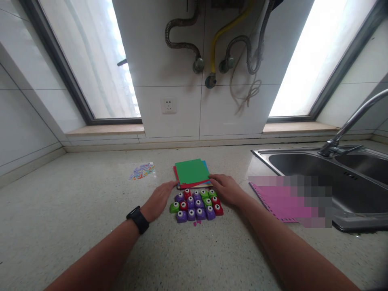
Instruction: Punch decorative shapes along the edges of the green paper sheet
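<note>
My left hand (160, 199) lay flat & loose on the counter (91, 210), fingertips touching the near-left corner of the paper stack (191, 173), gripping nothing. Right hand (226, 189) same on the other side, relaxed, fingers at the stack's near-right corner. Btwn both hands, just in front of the stack: cluster of small punches (197, 204), purple, green, red, packed in rows. Black watch (138, 219) on left wrist. Paper bits (142, 170) further left; pink sheet (273, 198) & sink (348, 169) to the right.
</note>
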Available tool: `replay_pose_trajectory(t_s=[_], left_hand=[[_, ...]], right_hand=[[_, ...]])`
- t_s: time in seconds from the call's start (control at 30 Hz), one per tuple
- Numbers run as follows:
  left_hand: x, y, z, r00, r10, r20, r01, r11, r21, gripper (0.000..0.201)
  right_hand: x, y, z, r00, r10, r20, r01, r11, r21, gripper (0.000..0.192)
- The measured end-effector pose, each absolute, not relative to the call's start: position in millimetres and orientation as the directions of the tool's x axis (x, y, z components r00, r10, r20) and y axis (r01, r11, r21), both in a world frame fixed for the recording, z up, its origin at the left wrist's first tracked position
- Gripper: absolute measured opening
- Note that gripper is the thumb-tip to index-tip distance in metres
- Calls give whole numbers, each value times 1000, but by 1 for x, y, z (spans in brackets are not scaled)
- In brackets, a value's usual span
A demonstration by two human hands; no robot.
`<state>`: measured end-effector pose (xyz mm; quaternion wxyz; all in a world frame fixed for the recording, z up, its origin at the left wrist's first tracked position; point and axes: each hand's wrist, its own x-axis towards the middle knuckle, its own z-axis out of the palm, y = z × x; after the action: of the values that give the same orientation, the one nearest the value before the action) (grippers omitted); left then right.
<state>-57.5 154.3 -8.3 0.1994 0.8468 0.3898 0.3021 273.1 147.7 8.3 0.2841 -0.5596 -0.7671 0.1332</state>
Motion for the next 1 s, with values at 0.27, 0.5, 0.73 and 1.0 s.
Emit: replay_pose_trajectory(t_s=[0.27,0.5,0.73,1.0], left_hand=[[-51,148,-2,508,771,383,512,-629,585,53],[-52,150,-6,515,763,391,519,-641,566,53],[-45,143,3,476,791,385,527,-607,595,53],[-41,139,6,562,730,389,582,-683,442,51]], right_hand=[[276,151,4,-6,957,291,736,201,-647,18],[278,157,-4,108,956,274,627,149,-765,16],[281,160,-6,183,944,274,575,123,-809,17],[284,164,-9,196,947,255,541,112,-834,28]])
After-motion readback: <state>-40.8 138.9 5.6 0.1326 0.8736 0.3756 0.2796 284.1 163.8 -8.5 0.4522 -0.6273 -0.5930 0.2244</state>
